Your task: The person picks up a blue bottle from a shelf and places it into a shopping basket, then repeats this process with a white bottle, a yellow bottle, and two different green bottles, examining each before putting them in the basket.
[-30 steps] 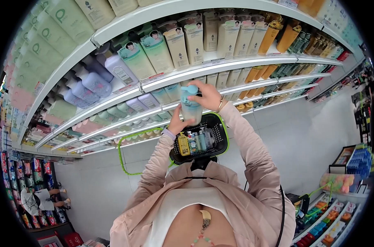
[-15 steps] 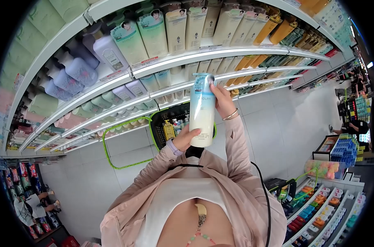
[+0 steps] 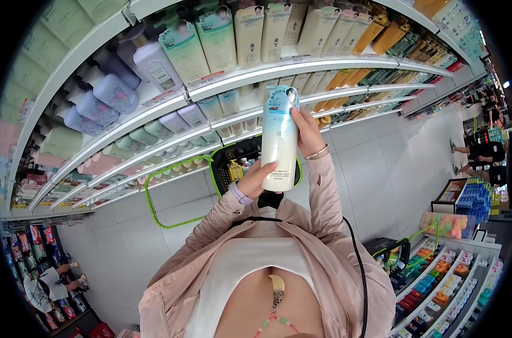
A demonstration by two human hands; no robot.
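Note:
A tall pump bottle (image 3: pixel 279 143), pale blue at the top and creamy white below, stands nearly upright in front of me, its printed label facing me. My left hand (image 3: pixel 257 179) grips it low on the left side, thumb across the front. Higher up on the right, my right hand (image 3: pixel 306 130) is closed round the bottle near its shoulder, beside a blue tag with a portrait. Behind and below the bottle is a black basket (image 3: pixel 217 169) with a green rim, holding a yellow bottle (image 3: pixel 235 170) and other items partly hidden by my left hand.
Shelves (image 3: pixel 227 79) full of pump bottles curve across the front, with lilac bottles (image 3: pixel 114 90) at left. A green handle frame (image 3: pixel 180 223) extends left of the basket. Display racks (image 3: pixel 430 287) stand at lower right. People are at the far right and lower left.
The bottle and both hands have risen slightly in view, and the bottle's front label shows more fully. The shelves and basket have shifted a little to the right.

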